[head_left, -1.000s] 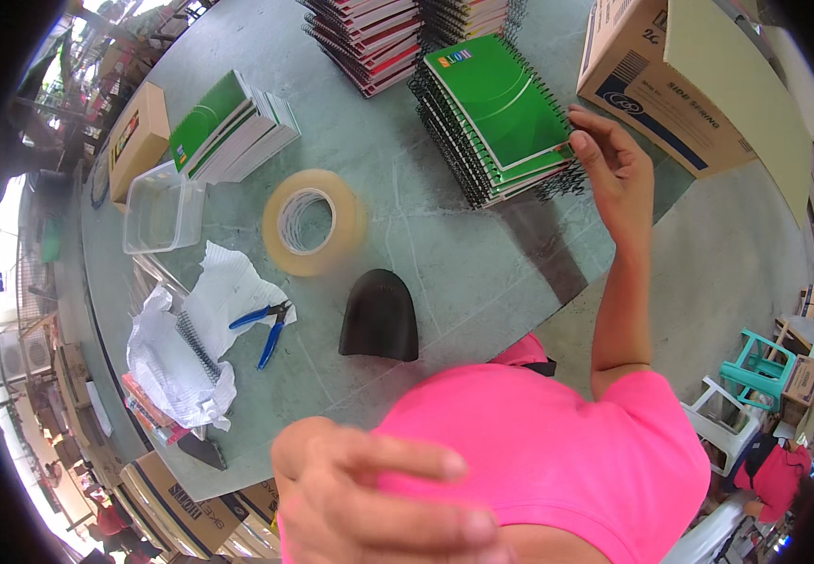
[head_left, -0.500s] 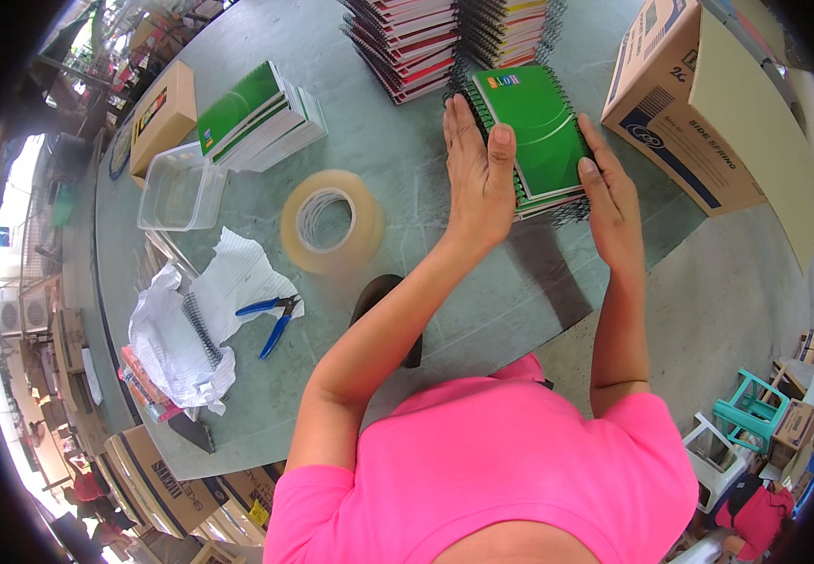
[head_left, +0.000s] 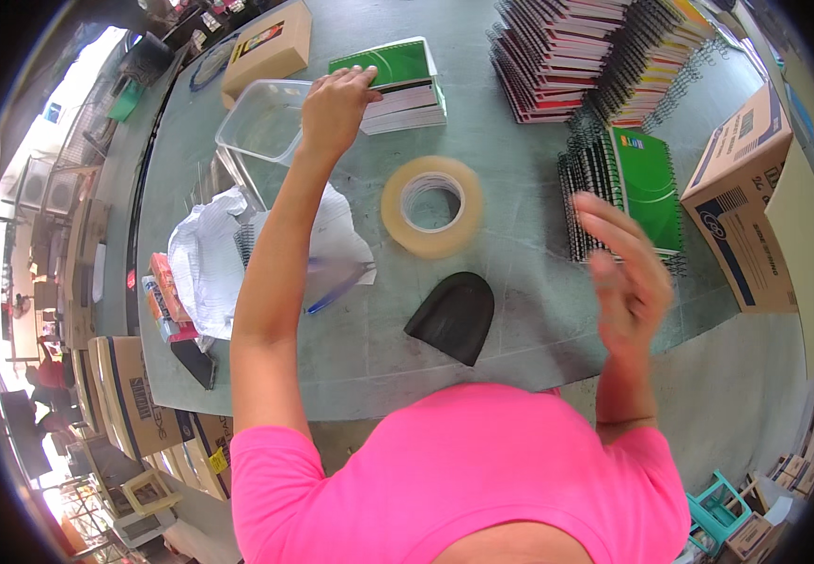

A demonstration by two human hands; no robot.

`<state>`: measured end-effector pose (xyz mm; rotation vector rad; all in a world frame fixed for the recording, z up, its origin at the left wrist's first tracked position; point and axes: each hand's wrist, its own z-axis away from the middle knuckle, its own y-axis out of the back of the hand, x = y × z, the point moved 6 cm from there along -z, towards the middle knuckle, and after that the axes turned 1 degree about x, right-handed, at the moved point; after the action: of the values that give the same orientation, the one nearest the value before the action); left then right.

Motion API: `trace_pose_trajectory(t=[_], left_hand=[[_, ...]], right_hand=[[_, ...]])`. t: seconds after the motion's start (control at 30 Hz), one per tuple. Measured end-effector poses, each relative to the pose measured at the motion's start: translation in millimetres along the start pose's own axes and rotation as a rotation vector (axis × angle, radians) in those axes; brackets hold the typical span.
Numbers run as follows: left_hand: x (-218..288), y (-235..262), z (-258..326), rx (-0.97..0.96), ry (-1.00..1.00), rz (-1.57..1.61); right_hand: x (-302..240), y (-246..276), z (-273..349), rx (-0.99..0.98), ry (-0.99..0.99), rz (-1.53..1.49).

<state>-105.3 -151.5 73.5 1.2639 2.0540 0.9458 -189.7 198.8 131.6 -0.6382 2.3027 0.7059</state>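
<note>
My left hand (head_left: 336,111) reaches to a stack of unbound booklets with a green cover (head_left: 396,62). Its fingers lie on the top cover's left end, and the thumb is at the near side, closed on the top booklet. Blurred by motion, my right hand (head_left: 628,273) has its fingers apart and holds nothing. It is just in front of a stack of green spiral notebooks (head_left: 647,183), whose black coils face left and right. A large roll of clear tape (head_left: 432,207) lies between my arms. Nearer to me is a black rounded flat piece (head_left: 454,317).
Tall stacks of spiral notebooks (head_left: 557,56) stand at the far right, beside an open cardboard box (head_left: 741,202). To the left are a clear plastic tub (head_left: 261,122), a tan box (head_left: 271,47), crumpled white paper (head_left: 205,258) and blue-handled cutters (head_left: 336,287).
My left hand has left the green spiral notebooks and moved left to the unbound stack. My right hand has drawn back toward me off the notebooks. The view has shifted left.
</note>
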Motion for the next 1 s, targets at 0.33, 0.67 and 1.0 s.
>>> trace_pose_trajectory(t=[0.33,0.67,1.0], left_hand=[[41.9,60.9,24.1,-0.025,0.484,0.645],[46.2,42.5,82.8,0.077,0.730,1.056],[-14.9,-5.5,-31.4,-0.455,0.107,0.235]], right_hand=[[94.4,-94.8,-43.2,0.228,-0.369,-0.458],[132.2,-132.0,-41.0,-0.159,-0.670,-0.634],[142.4,-120.3,38.6,-0.059,-1.012,-1.011]])
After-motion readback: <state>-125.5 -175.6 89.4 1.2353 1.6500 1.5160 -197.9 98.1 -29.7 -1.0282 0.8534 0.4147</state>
